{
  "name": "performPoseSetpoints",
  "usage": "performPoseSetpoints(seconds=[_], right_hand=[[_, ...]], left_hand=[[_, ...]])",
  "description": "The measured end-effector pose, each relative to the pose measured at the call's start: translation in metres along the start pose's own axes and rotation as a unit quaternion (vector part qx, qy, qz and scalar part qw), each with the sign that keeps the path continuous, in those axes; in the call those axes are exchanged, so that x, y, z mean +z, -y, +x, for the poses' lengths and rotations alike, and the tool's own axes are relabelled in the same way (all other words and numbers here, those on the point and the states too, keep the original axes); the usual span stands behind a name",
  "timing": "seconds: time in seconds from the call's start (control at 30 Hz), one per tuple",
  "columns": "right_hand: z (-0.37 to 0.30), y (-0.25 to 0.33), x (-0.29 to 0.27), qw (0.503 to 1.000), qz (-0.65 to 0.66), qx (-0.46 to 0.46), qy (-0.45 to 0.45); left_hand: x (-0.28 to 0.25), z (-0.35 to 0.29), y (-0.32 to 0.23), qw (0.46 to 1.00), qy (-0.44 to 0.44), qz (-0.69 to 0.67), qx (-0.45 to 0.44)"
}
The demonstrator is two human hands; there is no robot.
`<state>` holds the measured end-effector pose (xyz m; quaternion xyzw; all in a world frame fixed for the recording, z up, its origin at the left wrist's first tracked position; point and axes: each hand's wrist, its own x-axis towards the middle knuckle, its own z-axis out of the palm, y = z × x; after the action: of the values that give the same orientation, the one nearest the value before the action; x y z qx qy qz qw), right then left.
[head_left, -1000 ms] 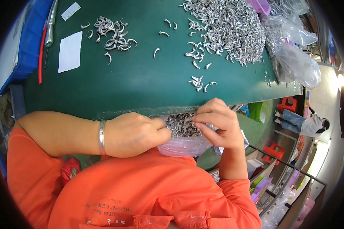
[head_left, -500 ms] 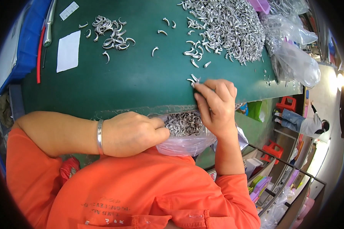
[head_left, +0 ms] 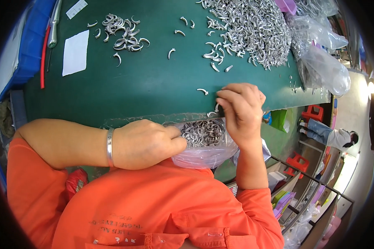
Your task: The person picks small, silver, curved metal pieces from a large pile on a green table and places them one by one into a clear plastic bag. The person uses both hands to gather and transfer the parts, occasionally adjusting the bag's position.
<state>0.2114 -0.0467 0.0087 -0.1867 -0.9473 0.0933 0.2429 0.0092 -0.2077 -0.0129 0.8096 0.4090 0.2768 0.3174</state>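
My left hand [head_left: 149, 143], a silver bangle at its wrist, is closed on the rim of a clear plastic bag [head_left: 203, 158]. Small curved grey metal pieces [head_left: 202, 133] fill the open bag, which sits against the table's near edge. Above the bag's right side, my right hand [head_left: 242, 110] has its fingers curled, with a curved metal piece [head_left: 216, 108] at the fingertips. Another piece lies just below it, by the table edge. Slightly farther off, a single curved piece [head_left: 202, 91] rests apart on the green table [head_left: 145, 87].
A large heap of shiny curved pieces [head_left: 253, 33] covers the table's far right, beside plastic bags [head_left: 324, 70]. A smaller pile [head_left: 126, 35] lies far left, near white paper [head_left: 75, 54], a red rod [head_left: 45, 58] and a blue bin [head_left: 31, 45]. Another person [head_left: 330, 137] is at the right.
My right hand has drawn slightly right and nearer, bringing pieces from the table toward the bag's mouth. One piece stays behind on the table. My left hand keeps its hold on the bag.
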Motion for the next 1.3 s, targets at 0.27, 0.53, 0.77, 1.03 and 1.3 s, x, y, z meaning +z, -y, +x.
performPoseSetpoints(seconds=[0.27,0.53,0.77,1.03,1.3], right_hand=[[-0.007,0.024,-0.005,0.975,0.183,-0.031,0.126],[-0.016,0.002,-0.003,0.992,0.078,0.098,-0.026],[-0.028,-0.003,-0.024,0.922,0.329,0.026,0.200],[-0.024,-0.018,-0.009,0.982,0.147,0.085,0.083],[0.062,0.008,0.016,0.943,0.288,0.142,0.085]], left_hand=[[0.001,0.001,0.000,1.000,-0.002,0.003,0.005],[0.000,0.001,0.001,1.000,0.014,0.018,0.005],[0.000,0.000,0.000,1.000,0.019,0.005,0.001],[-0.004,0.001,-0.001,0.998,0.062,0.008,-0.024],[-0.002,0.001,-0.004,0.999,0.046,0.016,-0.013]])
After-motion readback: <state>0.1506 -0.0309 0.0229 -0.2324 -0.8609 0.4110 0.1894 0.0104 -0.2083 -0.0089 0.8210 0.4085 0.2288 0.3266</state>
